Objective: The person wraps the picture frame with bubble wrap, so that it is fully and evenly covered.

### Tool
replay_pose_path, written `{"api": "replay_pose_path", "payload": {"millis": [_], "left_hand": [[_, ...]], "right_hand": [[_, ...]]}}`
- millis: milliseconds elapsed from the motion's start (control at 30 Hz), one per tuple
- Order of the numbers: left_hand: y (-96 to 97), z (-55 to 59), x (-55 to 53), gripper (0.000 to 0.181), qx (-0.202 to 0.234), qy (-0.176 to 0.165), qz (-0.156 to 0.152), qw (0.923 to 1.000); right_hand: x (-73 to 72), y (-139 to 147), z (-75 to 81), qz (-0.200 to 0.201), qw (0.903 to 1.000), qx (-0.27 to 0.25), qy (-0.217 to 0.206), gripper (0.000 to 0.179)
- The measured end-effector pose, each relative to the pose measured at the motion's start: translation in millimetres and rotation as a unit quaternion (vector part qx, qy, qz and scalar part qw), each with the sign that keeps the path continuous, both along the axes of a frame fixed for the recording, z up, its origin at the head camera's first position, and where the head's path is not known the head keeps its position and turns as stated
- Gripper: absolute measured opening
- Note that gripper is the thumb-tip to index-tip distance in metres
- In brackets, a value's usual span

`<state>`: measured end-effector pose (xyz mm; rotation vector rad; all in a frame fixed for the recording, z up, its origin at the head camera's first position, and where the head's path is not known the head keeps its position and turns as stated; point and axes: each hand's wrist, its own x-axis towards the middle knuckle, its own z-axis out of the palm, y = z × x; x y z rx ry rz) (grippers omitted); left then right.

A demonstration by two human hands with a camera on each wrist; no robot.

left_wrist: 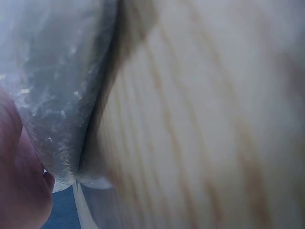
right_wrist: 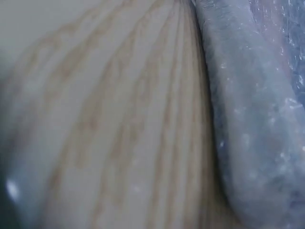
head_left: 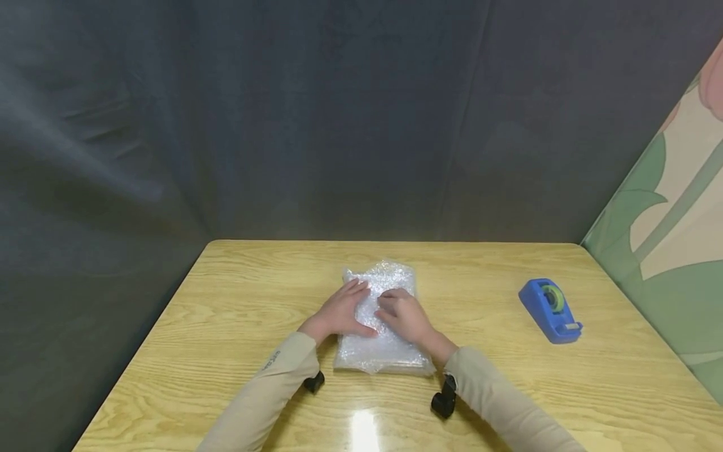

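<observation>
A package wrapped in clear bubble wrap (head_left: pixel 369 355) lies flat on the wooden table in the head view, its loose edges sticking out at the far and near ends. My left hand (head_left: pixel 341 312) rests on its left side, fingers spread and thumb pointing right. On the right half, my right hand (head_left: pixel 405 317) touches the wrap with bent fingers; whether they pinch it is not visible. The left wrist view has the bubble wrap (left_wrist: pixel 62 95) beside part of the left hand (left_wrist: pixel 21 186). A rounded side of the bubble wrap (right_wrist: pixel 252 109) fills the right of the right wrist view.
A blue tape dispenser (head_left: pixel 548 314) with a greenish roll stands on the table (head_left: pixel 254 301), right of the package. Dark curtains (head_left: pixel 339 125) hang behind and to the left of the table. A floral panel (head_left: pixel 678 251) borders the right.
</observation>
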<state>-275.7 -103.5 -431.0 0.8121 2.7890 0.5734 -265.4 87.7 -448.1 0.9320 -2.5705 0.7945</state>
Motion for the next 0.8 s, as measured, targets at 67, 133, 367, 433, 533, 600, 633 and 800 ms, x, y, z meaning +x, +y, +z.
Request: {"api": "replay_pose_path", "payload": {"millis": [67, 133, 367, 433, 533, 600, 633, 800], "left_hand": [[0.4, 0.4, 0.1, 0.099, -0.003, -0.003, -0.001, 1.0000], [0.4, 0.9, 0.0, 0.099, -0.004, -0.005, -0.002, 1.0000], [-0.5, 2.9, -1.2, 0.105, -0.018, -0.009, -0.009, 0.9998], [-0.2, 2.9, -2.0, 0.107, -0.022, -0.010, -0.009, 0.9997], [-0.5, 3.0, -2.6, 0.109, -0.026, -0.008, -0.009, 0.9996], [-0.6, 3.3, -2.5, 0.109, -0.028, -0.005, -0.012, 0.9995], [-0.5, 3.5, -2.4, 0.109, -0.029, -0.004, -0.013, 0.9995], [1.3, 4.7, -1.5, 0.111, -0.033, 0.001, -0.017, 0.9993]], "right_hand": [[0.6, 0.1, -0.3, -0.003, 1.0000, 0.002, -0.006, 0.031], [1.0, 0.4, -0.1, -0.006, 0.9998, 0.013, -0.014, 0.038], [2.3, 0.5, 1.0, -0.008, 0.9986, 0.046, -0.024, 0.056], [2.8, 0.6, 2.8, -0.009, 0.9984, 0.048, -0.027, 0.058], [2.7, 0.7, 3.6, -0.009, 0.9980, 0.055, -0.029, 0.060], [1.7, 1.3, 3.3, -0.004, 0.9977, 0.061, -0.031, 0.063], [1.2, 2.1, 3.0, -0.001, 0.9974, 0.063, -0.034, 0.064], [-1.5, 9.0, 3.6, 0.015, 0.9954, 0.015, -0.094, 0.067]]}}
